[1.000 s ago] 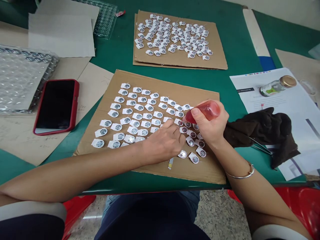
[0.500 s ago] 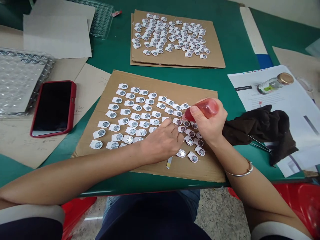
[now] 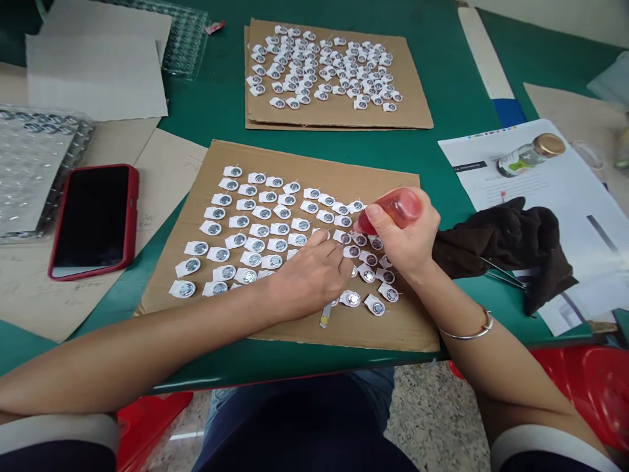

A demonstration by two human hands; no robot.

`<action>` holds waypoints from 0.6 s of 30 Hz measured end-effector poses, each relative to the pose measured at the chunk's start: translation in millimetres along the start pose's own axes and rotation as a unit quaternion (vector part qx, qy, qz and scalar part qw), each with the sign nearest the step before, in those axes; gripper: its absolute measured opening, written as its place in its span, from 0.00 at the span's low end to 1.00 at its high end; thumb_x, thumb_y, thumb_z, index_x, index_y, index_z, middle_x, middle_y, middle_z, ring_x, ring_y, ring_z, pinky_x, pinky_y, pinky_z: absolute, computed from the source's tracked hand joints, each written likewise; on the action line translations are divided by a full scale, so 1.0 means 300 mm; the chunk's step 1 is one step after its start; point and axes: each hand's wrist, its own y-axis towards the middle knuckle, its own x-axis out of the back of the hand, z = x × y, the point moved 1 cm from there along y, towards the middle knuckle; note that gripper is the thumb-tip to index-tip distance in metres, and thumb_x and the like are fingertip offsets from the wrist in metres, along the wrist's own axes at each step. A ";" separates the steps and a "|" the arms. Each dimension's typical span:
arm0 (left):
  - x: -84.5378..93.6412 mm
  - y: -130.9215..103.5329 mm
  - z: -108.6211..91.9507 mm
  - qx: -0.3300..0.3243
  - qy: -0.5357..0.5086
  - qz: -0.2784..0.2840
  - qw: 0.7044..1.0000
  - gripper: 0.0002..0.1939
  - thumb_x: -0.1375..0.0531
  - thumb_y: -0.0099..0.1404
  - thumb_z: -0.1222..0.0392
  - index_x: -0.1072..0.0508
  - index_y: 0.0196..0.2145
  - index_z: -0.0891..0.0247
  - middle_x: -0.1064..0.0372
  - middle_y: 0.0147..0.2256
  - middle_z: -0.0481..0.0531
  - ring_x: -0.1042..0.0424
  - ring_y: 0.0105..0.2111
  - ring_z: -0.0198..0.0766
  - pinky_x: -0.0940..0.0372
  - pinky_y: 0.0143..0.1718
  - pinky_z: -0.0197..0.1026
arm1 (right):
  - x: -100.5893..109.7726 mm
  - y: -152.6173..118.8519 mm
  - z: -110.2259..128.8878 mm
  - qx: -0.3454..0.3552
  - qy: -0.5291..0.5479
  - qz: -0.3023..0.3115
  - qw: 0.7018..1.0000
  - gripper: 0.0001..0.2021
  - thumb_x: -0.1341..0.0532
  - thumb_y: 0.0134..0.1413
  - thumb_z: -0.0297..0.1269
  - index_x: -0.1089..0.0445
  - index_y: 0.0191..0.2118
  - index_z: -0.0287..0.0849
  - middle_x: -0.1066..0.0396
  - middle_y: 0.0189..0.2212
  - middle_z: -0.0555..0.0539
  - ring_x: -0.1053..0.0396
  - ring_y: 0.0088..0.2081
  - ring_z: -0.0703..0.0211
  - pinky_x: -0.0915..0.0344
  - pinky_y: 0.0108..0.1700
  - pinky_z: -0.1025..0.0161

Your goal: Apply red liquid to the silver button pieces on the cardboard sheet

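A translucent red squeeze bottle (image 3: pixel 403 206) is wrapped in my right hand (image 3: pixel 411 229), tilted with its narrow end down and to the left over the near cardboard sheet (image 3: pixel 304 164). My left hand (image 3: pixel 317 272) rests low over the same sheet with its fingers curled in; whatever they hold is hidden. Several small white tabs with round silver pieces (image 3: pixel 238 240) lie in rough rows on the cardboard, around both hands. A small pale strip with a yellow patch (image 3: pixel 325 316) shows just below my left hand.
Another cardboard stack (image 3: pixel 339 118) with similar pieces lies farther back. At the left are a red-cased phone (image 3: pixel 93 219) and bubble-textured plastic trays (image 3: pixel 29 177). A dark cloth (image 3: pixel 506 242), metal tweezers (image 3: pixel 506 278) and a glass jar (image 3: pixel 531 156) on paper lie at the right.
The whole view has shifted slightly, so most things on the table sit a little farther left. Both hands keep nearly the same pose over the cardboard.
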 end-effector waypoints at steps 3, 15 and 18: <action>0.001 -0.001 0.005 0.005 -0.024 0.004 1.000 0.14 0.53 0.61 0.77 0.33 0.24 0.68 0.35 0.23 0.53 0.36 0.27 0.38 0.39 0.36 0.44 | 0.004 0.002 0.007 -0.003 -0.003 0.006 1.000 0.14 0.35 0.45 0.47 0.34 0.29 0.43 0.31 0.26 0.50 0.33 0.28 0.62 0.32 0.31 0.60; 0.012 0.000 0.027 0.023 -0.076 -0.001 0.997 0.13 0.52 0.63 0.73 0.34 0.24 0.68 0.38 0.21 0.52 0.41 0.24 0.35 0.42 0.33 0.43 | 0.008 0.000 -0.005 0.035 -0.011 0.004 0.999 0.12 0.34 0.44 0.46 0.34 0.29 0.44 0.31 0.27 0.51 0.33 0.28 0.62 0.33 0.30 0.61; 0.015 0.004 0.026 0.026 -0.079 -0.009 0.996 0.13 0.52 0.62 0.73 0.35 0.23 0.68 0.39 0.21 0.51 0.42 0.23 0.34 0.42 0.32 0.42 | 0.011 0.002 0.002 0.048 -0.006 0.006 0.999 0.12 0.34 0.44 0.45 0.35 0.29 0.43 0.31 0.26 0.51 0.33 0.28 0.63 0.33 0.30 0.62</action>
